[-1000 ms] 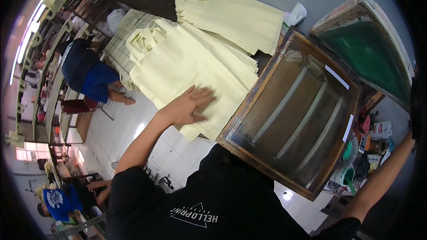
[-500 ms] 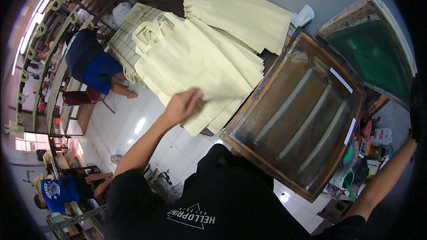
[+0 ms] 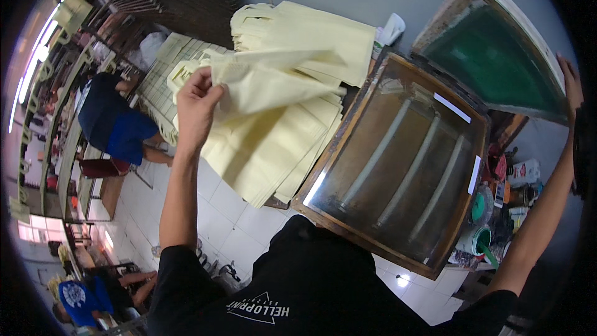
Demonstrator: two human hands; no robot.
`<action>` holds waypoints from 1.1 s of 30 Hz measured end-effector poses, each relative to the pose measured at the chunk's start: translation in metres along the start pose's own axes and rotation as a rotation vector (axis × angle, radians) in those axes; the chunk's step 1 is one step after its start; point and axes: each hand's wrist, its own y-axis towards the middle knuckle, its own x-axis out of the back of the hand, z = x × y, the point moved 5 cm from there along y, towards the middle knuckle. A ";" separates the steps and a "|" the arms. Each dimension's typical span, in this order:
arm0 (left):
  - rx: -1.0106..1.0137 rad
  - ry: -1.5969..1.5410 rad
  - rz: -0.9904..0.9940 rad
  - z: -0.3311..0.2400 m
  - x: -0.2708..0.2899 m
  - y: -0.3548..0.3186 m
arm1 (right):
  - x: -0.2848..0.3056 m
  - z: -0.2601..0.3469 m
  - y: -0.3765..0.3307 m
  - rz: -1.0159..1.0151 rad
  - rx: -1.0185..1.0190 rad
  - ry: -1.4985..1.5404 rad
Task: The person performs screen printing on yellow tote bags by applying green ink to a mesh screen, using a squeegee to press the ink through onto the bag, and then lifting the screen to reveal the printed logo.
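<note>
One cream bag [image 3: 261, 81] is partly up off its stack [image 3: 267, 155], left of centre in the frame. I've got its edge pinched in my left hand [image 3: 202, 90], presumably so just the top layer lifts. My right hand [image 3: 569, 84], far right, grips the edge of the tilted green screen [image 3: 491, 56], I reckon to keep it off the glass-topped box [image 3: 395, 155], right of centre. Second pile [image 3: 329, 37], upper middle, looks parked within reach.
</note>
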 end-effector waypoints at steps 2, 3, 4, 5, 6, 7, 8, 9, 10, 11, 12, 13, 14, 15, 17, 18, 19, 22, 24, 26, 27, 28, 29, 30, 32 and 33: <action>-0.102 0.019 0.044 -0.025 -0.022 0.007 | 0.005 -0.002 0.000 0.169 -0.071 -0.307; -0.130 0.039 0.077 -0.039 -0.045 0.003 | 0.005 0.004 -0.002 0.179 -0.096 -0.288; -0.160 0.053 0.112 -0.046 -0.069 -0.001 | 0.000 0.016 -0.007 0.186 -0.122 -0.274; -0.160 0.255 0.248 -0.044 -0.096 -0.009 | -0.001 0.028 -0.009 0.189 -0.146 -0.260; -0.161 0.458 0.380 -0.040 -0.125 -0.020 | 0.000 0.040 -0.010 0.196 -0.137 -0.244; -0.131 0.431 0.546 -0.039 -0.164 -0.035 | -0.001 0.050 -0.011 0.207 -0.128 -0.227; -0.156 0.406 0.663 -0.016 -0.202 -0.050 | -0.001 0.059 -0.012 0.217 -0.121 -0.211; -0.265 0.417 0.743 0.008 -0.238 -0.070 | -0.002 0.065 -0.012 0.217 -0.085 -0.204; -0.240 0.409 0.821 0.027 -0.272 -0.090 | -0.002 0.067 -0.011 0.219 -0.052 -0.198; -0.425 0.353 0.840 0.056 -0.301 -0.112 | -0.006 0.073 -0.009 0.222 -0.011 -0.184; -0.596 0.449 0.898 0.073 -0.329 -0.138 | -0.004 0.070 -0.009 0.211 -0.030 -0.184; -0.570 0.355 1.003 0.089 -0.351 -0.160 | -0.004 0.065 -0.011 0.201 -0.050 -0.182; -0.601 0.296 1.010 0.090 -0.366 -0.177 | -0.001 0.066 -0.014 0.192 -0.072 -0.179; -0.624 0.242 1.011 0.089 -0.377 -0.192 | -0.001 0.083 -0.020 0.140 -0.105 -0.184; -0.687 0.175 1.032 0.080 -0.391 -0.208 | -0.004 0.129 -0.036 0.038 -0.166 -0.194; -0.690 0.153 1.064 0.077 -0.401 -0.213 | -0.002 0.135 -0.037 0.052 -0.170 -0.217; -0.692 0.135 1.092 0.075 -0.410 -0.216 | 0.000 0.136 -0.038 0.065 -0.171 -0.234; -0.746 0.080 1.105 0.060 -0.435 -0.223 | 0.014 0.101 -0.028 0.055 -0.184 -0.272; -0.609 0.087 1.074 0.058 -0.435 -0.215 | -0.010 0.107 -0.024 0.069 -0.136 -0.214; -0.373 0.030 1.088 0.053 -0.450 -0.194 | -0.005 0.114 -0.026 0.090 -0.194 -0.246; -0.329 0.074 1.024 0.048 -0.462 -0.174 | -0.003 0.115 -0.029 0.102 -0.227 -0.261; -0.283 0.117 0.960 0.045 -0.477 -0.149 | 0.000 0.114 -0.029 0.102 -0.213 -0.271; -0.353 0.210 0.914 0.045 -0.496 -0.126 | 0.004 0.112 -0.029 0.101 -0.202 -0.286; -0.418 0.312 0.859 0.052 -0.513 -0.101 | 0.003 0.110 -0.029 0.104 -0.188 -0.288; -0.680 0.652 0.651 0.077 -0.534 -0.056 | -0.001 0.124 -0.035 0.113 -0.179 -0.278; -0.583 0.750 0.716 0.080 -0.541 -0.045 | 0.002 0.128 -0.036 0.112 -0.172 -0.281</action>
